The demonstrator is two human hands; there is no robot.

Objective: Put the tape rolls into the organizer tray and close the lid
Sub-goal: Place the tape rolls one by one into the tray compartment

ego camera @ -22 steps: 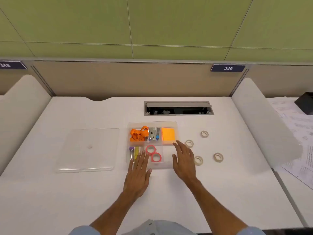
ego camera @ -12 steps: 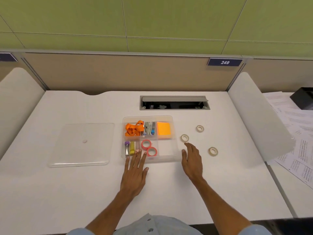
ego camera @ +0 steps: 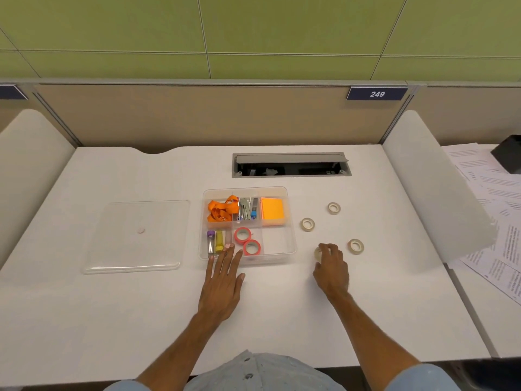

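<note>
Head view: tape roll (ego camera: 318, 253) under right fingers (ego camera: 328, 247)

A dark blue plate (ego camera: 377, 93) on the beige partition (ego camera: 197, 117) reads "249" in white.

Clear organizer tray (ego camera: 290, 251) holds two pink tape rolls (ego camera: 247, 241); at three o'clock, cream tape rolls (ego camera: 307, 224) on white desk (ego camera: 169, 320).

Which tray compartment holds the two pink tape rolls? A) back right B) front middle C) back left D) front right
B: both pink tape rolls lie in the front middle compartment of the organizer tray; to their left are the vials, to their right an empty section, and the orange pad fills the back right.
</note>
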